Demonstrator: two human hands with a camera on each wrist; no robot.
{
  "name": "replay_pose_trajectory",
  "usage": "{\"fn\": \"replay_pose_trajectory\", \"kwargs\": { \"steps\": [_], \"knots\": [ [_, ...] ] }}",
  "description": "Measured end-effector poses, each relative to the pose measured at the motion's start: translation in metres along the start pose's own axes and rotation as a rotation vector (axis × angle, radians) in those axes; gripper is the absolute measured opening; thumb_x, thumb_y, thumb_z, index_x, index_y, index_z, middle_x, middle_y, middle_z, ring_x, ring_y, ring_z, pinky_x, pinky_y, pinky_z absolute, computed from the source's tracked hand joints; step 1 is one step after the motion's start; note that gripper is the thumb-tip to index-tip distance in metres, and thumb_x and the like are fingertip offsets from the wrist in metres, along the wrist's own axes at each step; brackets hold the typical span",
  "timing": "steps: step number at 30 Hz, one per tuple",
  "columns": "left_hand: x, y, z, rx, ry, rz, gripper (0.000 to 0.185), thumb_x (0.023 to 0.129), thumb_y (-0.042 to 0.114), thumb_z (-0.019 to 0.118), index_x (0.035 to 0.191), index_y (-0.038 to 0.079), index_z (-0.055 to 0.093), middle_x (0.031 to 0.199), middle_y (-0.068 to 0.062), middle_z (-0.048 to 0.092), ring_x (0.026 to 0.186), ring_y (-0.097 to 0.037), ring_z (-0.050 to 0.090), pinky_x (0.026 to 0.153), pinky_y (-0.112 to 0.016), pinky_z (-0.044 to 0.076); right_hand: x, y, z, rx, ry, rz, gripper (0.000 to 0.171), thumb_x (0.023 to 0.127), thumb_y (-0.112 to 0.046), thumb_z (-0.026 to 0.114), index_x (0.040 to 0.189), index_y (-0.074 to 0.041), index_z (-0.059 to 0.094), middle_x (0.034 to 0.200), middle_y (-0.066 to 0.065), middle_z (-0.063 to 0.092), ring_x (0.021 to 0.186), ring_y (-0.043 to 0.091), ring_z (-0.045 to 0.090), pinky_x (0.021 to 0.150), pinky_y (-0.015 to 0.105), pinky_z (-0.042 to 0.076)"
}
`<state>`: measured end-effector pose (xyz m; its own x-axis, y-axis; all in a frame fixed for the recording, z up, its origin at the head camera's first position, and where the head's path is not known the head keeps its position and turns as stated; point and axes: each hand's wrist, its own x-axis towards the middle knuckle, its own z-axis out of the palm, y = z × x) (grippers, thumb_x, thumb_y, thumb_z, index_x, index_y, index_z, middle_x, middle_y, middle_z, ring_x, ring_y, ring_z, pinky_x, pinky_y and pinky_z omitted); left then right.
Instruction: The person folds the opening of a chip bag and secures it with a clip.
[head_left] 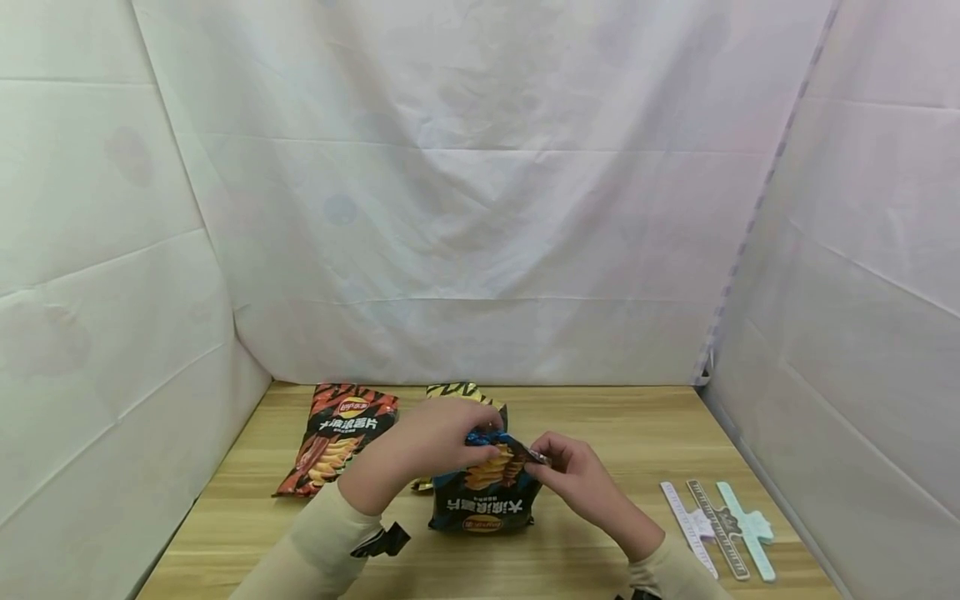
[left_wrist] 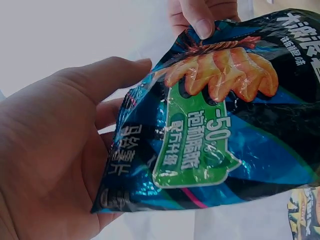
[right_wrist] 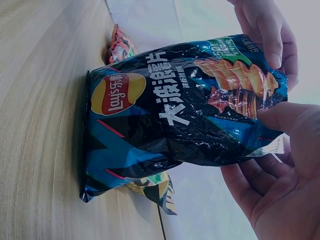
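A blue-and-black potato chip bag (head_left: 487, 504) stands upright on the table, its lower end resting on the wood. My left hand (head_left: 442, 437) pinches one side of its top edge, thumb on the printed face and fingers behind. At the opposite top corner, my right hand (head_left: 577, 475) grips the bag between thumb and fingers. Close up in the right wrist view, the bag (right_wrist: 150, 115) has a silvery strip showing beside the right hand (right_wrist: 290, 170). Whether the top is torn open I cannot tell.
On the left lies a red chip bag (head_left: 348, 425). A yellow chip bag (head_left: 457, 389) sits behind the blue one, partly hidden. To the right are three bag clips: white (head_left: 690, 529), dark (head_left: 720, 529) and mint green (head_left: 746, 529). White cloth walls surround the wooden table (head_left: 600, 412).
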<state>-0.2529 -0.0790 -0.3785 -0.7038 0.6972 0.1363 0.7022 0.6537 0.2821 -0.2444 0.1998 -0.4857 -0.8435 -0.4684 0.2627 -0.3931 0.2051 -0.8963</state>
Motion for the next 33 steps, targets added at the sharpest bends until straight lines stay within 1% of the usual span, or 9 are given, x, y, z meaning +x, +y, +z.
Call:
{"fn": "replay_pose_trajectory", "kwargs": {
  "steps": [4,11,15,21,26,29,33],
  "knots": [
    [0.005,0.003,0.000,0.056,-0.008,-0.009,0.022,0.104,0.044,0.080,0.120,0.029,0.076,0.097,0.018,0.069,0.076,-0.002,0.058,0.068,-0.030,0.051,0.000,-0.001,0.000,0.000,0.000,-0.004,0.006,0.109,-0.013,0.074,0.109,-0.007,0.074,0.105,0.013,0.075,0.081,0.033,0.066,0.070,0.032,0.055],
    [0.011,0.008,-0.001,0.071,-0.029,-0.005,0.020,0.103,0.039,0.083,0.117,0.026,0.078,0.096,0.017,0.070,0.077,-0.001,0.059,0.069,-0.029,0.053,0.001,0.000,0.000,-0.010,0.007,-0.004,0.005,0.109,-0.013,0.073,0.110,-0.009,0.073,0.103,0.011,0.073,0.081,0.016,0.064,0.070,0.032,0.054],
    [0.013,0.008,0.001,0.106,-0.029,0.005,0.015,0.103,0.037,0.083,0.113,0.026,0.078,0.093,0.017,0.070,0.074,-0.001,0.058,0.066,-0.027,0.052,0.002,0.002,0.000,-0.023,0.021,-0.005,0.004,0.110,-0.013,0.072,0.112,-0.010,0.074,0.105,0.010,0.075,0.083,0.020,0.067,0.071,0.032,0.055],
    [0.012,0.005,0.003,0.160,0.007,0.042,0.007,0.104,0.029,0.082,0.102,0.025,0.076,0.083,0.016,0.064,0.069,-0.003,0.054,0.063,-0.027,0.048,0.001,0.002,0.001,-0.042,0.054,-0.005,0.005,0.109,-0.010,0.072,0.110,-0.012,0.076,0.104,0.008,0.077,0.086,0.022,0.070,0.073,0.034,0.059],
    [0.012,0.003,0.003,0.162,0.010,0.043,0.007,0.104,0.028,0.082,0.102,0.026,0.076,0.084,0.016,0.065,0.071,-0.003,0.055,0.065,-0.028,0.049,0.002,-0.001,0.003,-0.041,0.066,-0.008,0.005,0.109,-0.008,0.072,0.110,-0.012,0.076,0.104,0.007,0.077,0.087,0.020,0.071,0.074,0.035,0.060],
    [0.013,0.003,0.003,0.159,0.002,0.042,0.007,0.105,0.027,0.082,0.102,0.026,0.076,0.085,0.017,0.066,0.072,-0.003,0.056,0.065,-0.028,0.050,0.003,-0.002,0.003,-0.048,0.072,-0.001,0.007,0.108,-0.006,0.072,0.109,-0.012,0.076,0.104,0.006,0.077,0.086,0.020,0.071,0.074,0.034,0.060],
    [0.014,0.002,0.002,0.148,-0.006,0.044,0.006,0.105,0.025,0.082,0.103,0.026,0.076,0.087,0.017,0.067,0.073,-0.003,0.057,0.067,-0.028,0.051,0.004,-0.003,0.003,-0.100,0.094,-0.003,0.012,0.107,-0.004,0.073,0.108,-0.015,0.076,0.101,0.002,0.077,0.087,0.018,0.071,0.075,0.032,0.059]
  ]
}}
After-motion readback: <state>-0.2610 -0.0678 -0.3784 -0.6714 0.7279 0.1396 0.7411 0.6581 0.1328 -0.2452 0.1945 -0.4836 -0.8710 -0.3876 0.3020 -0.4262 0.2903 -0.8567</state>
